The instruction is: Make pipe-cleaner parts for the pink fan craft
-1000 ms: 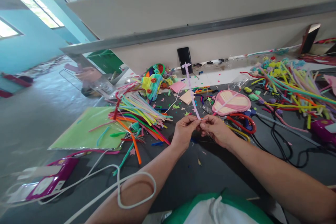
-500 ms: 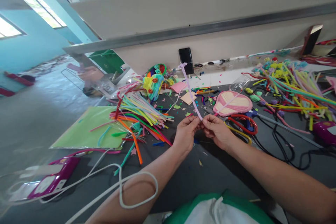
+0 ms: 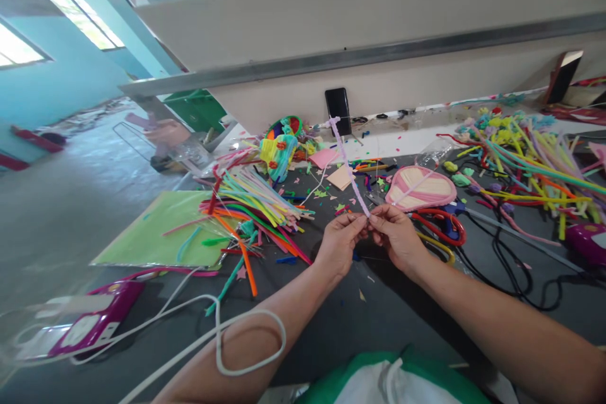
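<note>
A pale purple pipe cleaner (image 3: 351, 177) rises from my fingertips, leaning to the left, its top end bent over in a small knob. My left hand (image 3: 341, 241) pinches its lower end between thumb and forefinger. Right against it, my right hand (image 3: 392, 235) grips the same end, fingertips touching those of the left. What the curled fingers underneath hold is hidden. Just beyond the right hand lies a pink and cream padded shape (image 3: 421, 187) made of pipe cleaners. Red-handled scissors (image 3: 454, 227) lie to its front.
Bundled pipe cleaners (image 3: 258, 202) lie left, partly over a green sheet (image 3: 161, 227); another heap (image 3: 534, 158) is at right. A purple device (image 3: 97, 315) with a white cable (image 3: 189, 341) sits front left. A phone (image 3: 338, 107) leans on the partition (image 3: 284, 101). Another person's hand (image 3: 166, 134) shows far left.
Both hands, still pinching the pipe cleaner, sit slightly further right in the picture. The whole view has shifted a little the same way; the objects on the table stay as they were.
</note>
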Demonstrator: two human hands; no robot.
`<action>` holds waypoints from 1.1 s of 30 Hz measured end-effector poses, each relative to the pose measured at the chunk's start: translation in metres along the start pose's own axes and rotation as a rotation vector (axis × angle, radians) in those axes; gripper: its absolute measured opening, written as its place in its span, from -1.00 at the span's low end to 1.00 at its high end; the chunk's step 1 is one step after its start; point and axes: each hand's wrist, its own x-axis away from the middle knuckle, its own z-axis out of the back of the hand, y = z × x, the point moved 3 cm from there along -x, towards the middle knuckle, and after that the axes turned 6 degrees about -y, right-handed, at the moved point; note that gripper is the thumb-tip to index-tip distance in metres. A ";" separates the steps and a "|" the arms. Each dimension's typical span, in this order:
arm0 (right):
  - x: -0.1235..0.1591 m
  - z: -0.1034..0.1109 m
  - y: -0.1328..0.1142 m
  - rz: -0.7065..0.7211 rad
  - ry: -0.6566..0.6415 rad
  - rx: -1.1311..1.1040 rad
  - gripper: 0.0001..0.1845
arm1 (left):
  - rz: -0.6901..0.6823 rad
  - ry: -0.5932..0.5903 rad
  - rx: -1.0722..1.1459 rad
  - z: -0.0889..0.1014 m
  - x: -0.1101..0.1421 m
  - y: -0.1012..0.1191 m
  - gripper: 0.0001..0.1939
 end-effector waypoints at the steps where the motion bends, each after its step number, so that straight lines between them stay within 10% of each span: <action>1: 0.000 0.000 0.001 -0.009 0.001 -0.004 -0.78 | 0.000 0.000 -0.002 0.000 0.000 0.000 -0.87; 33: 0.006 -0.003 0.003 -0.147 0.061 -0.025 -0.72 | -0.227 0.041 -0.116 0.018 -0.008 0.018 -0.81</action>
